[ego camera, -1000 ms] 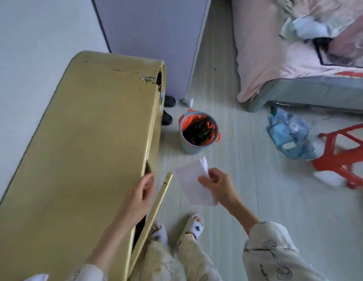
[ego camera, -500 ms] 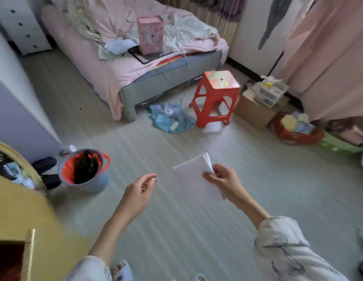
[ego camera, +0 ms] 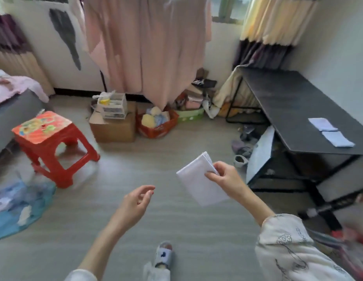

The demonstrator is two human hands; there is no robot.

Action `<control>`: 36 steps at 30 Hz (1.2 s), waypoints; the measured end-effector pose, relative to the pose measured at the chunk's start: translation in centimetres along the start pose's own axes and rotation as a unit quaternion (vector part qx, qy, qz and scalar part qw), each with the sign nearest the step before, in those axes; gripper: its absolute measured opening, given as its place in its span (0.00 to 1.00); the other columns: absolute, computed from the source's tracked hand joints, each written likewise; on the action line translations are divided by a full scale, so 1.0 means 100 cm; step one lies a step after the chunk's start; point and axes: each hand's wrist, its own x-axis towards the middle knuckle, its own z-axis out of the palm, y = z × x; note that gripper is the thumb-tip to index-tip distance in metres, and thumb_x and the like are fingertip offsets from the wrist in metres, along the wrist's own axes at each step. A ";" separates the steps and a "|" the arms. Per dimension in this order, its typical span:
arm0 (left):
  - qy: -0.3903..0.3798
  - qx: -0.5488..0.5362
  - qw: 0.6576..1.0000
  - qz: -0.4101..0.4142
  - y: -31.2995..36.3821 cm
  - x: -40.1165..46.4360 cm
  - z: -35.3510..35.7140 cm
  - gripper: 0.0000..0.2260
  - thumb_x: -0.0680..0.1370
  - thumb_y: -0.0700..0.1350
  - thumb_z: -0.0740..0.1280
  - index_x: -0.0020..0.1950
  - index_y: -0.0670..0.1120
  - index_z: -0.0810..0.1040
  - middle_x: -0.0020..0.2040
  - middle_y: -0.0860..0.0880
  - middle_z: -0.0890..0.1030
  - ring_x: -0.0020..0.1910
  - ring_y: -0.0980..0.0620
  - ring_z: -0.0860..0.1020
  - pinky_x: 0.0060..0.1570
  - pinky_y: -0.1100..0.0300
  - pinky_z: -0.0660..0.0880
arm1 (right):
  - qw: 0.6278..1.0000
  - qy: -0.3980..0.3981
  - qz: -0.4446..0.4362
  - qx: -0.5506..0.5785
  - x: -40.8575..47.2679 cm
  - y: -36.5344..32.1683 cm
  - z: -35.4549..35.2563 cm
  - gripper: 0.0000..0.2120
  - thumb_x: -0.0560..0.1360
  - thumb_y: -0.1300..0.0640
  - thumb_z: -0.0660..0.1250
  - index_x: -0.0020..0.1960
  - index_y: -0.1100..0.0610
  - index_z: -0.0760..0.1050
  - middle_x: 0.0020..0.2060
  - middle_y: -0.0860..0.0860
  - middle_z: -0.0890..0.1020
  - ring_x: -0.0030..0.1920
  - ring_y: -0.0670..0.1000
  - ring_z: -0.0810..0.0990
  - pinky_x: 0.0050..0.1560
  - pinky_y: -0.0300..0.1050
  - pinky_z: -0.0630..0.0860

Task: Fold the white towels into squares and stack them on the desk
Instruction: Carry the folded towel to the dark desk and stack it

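Progress check, since I'm mid-carry here. My right hand [ego camera: 225, 179] is pinching a folded white towel [ego camera: 198, 181] by its upper corner, thumb on top, fingers curled underneath. It's already flat and squarish, with layered edges showing at the top, so I'd call the folding on this one done. My left hand [ego camera: 136, 201] is holding nothing, fingers loosely curled, just hanging out in front of me over the floor.

The dark desk [ego camera: 277, 102] is off to my right, well apart from where I'm standing. Two folded towels are on it already, the far one [ego camera: 322, 124] and the near one [ego camera: 338, 139], lying next to each other with corners about touching, not stacked. So my guess at what's left: walk this one over, put it down, and pile all three into one stack. Can't tell whether more unfolded ones are waiting anywhere, nothing obvious in view.
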 end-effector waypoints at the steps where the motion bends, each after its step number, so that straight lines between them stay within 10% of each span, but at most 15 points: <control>1: -0.018 0.008 1.000 0.019 0.012 0.032 0.008 0.14 0.78 0.40 0.62 0.44 0.61 0.73 0.42 0.58 0.80 0.39 0.66 0.79 0.40 0.74 0.72 | 1.000 0.022 0.007 0.007 0.017 0.006 -0.018 0.08 0.72 0.58 0.69 0.41 0.63 0.74 0.36 0.53 0.75 0.37 0.50 0.71 0.39 0.44 0.66; 21: -0.349 0.159 0.904 0.189 0.234 0.440 0.304 0.09 0.80 0.47 0.59 0.56 0.51 0.77 0.49 0.49 0.83 0.47 0.51 0.81 0.50 0.59 0.74 | 0.916 0.340 0.179 0.119 0.213 0.141 -0.334 0.06 0.75 0.57 0.67 0.41 0.56 0.72 0.36 0.48 0.76 0.38 0.46 0.75 0.37 0.37 0.70; 28: -0.395 0.130 0.891 0.183 0.332 0.522 0.433 0.07 0.80 0.46 0.59 0.53 0.53 0.76 0.47 0.50 0.81 0.45 0.52 0.80 0.40 0.63 0.73 | 0.890 0.364 0.223 0.160 0.265 0.203 -0.448 0.05 0.75 0.56 0.67 0.43 0.56 0.72 0.43 0.54 0.78 0.46 0.53 0.78 0.42 0.44 0.72; 36: -0.496 0.068 0.864 0.048 0.403 0.582 0.579 0.11 0.81 0.43 0.56 0.62 0.48 0.72 0.55 0.48 0.79 0.48 0.52 0.80 0.52 0.55 0.76 | 0.853 0.380 0.271 0.233 0.322 0.271 -0.551 0.15 0.74 0.51 0.67 0.57 0.56 0.72 0.53 0.53 0.78 0.55 0.53 0.78 0.55 0.51 0.77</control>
